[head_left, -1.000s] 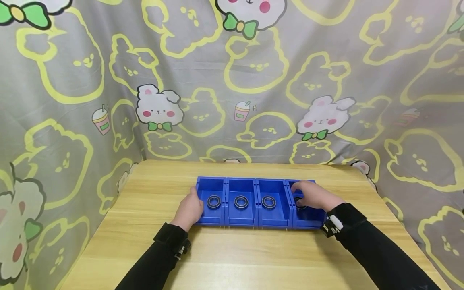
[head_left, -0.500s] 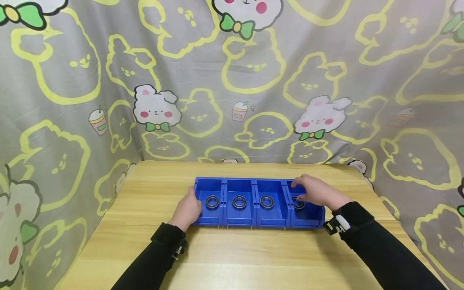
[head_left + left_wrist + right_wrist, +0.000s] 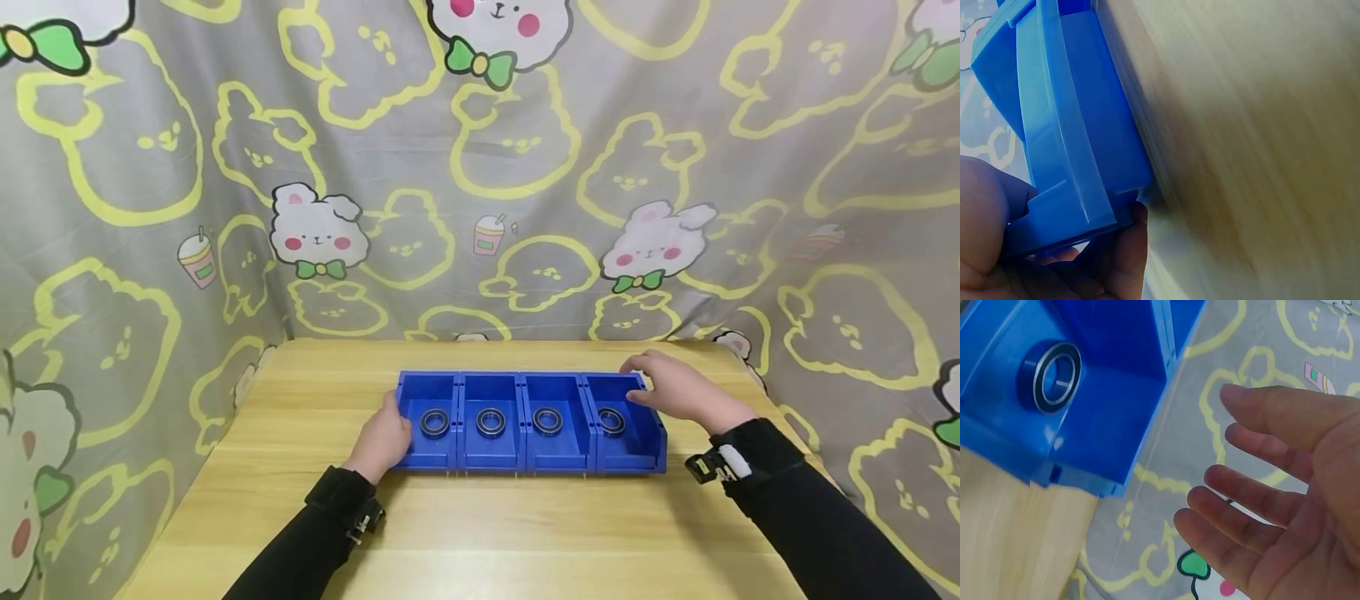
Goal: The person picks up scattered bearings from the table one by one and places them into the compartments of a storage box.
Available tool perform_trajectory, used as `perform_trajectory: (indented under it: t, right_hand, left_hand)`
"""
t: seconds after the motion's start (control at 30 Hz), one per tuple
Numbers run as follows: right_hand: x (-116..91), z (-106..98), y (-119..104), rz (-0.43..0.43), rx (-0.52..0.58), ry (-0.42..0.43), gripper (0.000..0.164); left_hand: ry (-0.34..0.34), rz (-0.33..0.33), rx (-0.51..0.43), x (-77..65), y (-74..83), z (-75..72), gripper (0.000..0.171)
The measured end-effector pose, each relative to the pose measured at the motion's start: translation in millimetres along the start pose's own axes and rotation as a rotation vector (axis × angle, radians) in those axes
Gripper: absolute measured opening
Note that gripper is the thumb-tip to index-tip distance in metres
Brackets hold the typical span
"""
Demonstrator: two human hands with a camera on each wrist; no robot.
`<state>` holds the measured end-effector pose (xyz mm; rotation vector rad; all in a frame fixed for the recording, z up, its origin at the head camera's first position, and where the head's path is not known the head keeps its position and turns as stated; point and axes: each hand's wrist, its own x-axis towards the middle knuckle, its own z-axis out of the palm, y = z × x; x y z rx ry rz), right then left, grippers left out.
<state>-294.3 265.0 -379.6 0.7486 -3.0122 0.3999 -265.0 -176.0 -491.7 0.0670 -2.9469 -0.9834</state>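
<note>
A row of several joined blue plastic bins (image 3: pixel 557 463) stands on the wooden table, with one dark-sealed ball bearing lying flat in each compartment. My left hand (image 3: pixel 381 437) grips the outer side wall of the leftmost bin (image 3: pixel 1100 103), thumb on the inner side and fingers outside. In that bin lies a bearing (image 3: pixel 435 423), apart from the hand. At the other end, my right hand (image 3: pixel 678 387) hovers over the back right corner of the rightmost bin, fingers spread and holding nothing. The bearing (image 3: pixel 1058 376) in this bin rests near its left wall.
Bare wooden tabletop (image 3: pixel 510 533) extends in front of the bins and to both sides. A grey curtain (image 3: pixel 420 150) with yellow cartoon outlines hangs behind the table and along its sides. Both wrists carry strapped-on devices over black sleeves.
My right hand has come up out of the rightmost bin and moved right, leaving its bearing in full view. The left hand keeps its grip. The head view has shifted slightly.
</note>
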Motion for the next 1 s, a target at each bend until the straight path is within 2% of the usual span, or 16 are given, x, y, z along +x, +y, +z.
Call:
perform_trajectory:
  t: [0.33,0.5,0.67,1.0]
  right_hand:
    - [-6,-7,9,0.052,0.001,0.047,0.04]
    - [-9,-6,9,0.086,0.011,0.056,0.048]
    - [-14,-6,12,0.114,0.017,0.074,0.054]
    - [-24,6,19,0.146,0.007,0.113,0.075]
  left_hand:
    - [-0.014,-0.023,-0.022,5.1,-1.5,-0.1,0.065]
    - [0.01,-0.029,-0.015,4.3,-3.9,-5.2,0.071]
    - [0.039,-0.038,0.02,-1.5,-6.2,-16.9,0.073]
    - [0.08,0.022,0.133,-17.9,-21.2,-49.6,0.076]
